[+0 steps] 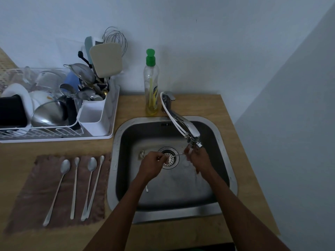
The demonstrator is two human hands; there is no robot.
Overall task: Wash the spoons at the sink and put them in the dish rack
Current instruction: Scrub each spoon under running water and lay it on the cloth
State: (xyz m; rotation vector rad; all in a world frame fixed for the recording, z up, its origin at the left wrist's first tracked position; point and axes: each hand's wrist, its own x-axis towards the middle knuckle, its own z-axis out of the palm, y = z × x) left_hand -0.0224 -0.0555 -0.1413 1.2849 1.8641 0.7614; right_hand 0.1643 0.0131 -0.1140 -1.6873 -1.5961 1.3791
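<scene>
Counter (199,105): wooden worktop against a pale wall, with a steel sink (116,142) set into it.
Tap (183,124): spout reaches over the sink's right half.
Held spoon (176,155): over the sink's drain (170,164), long axis running left to right between the hands, bowl end hidden toward the spout.
Left hand (150,165): pinches the handle end, over the sink's middle.
Right hand (200,161): under the spout, over the sink's right half; fingers appear wrapped on the bowl end, blurred.
Waiting spoons (74,189): four, on a brown cloth (36,178) left of the sink, handles toward the person.
Dish rack (113,109): left of and behind the sink, crowded; its white cutlery holder (94,113) is on the side nearest the sink.
Judgement: rinsing step. The rack lies left of the sink, so the left hand, nearer it and gripping the handle, suits the transfer, with the spoon turned upright.
</scene>
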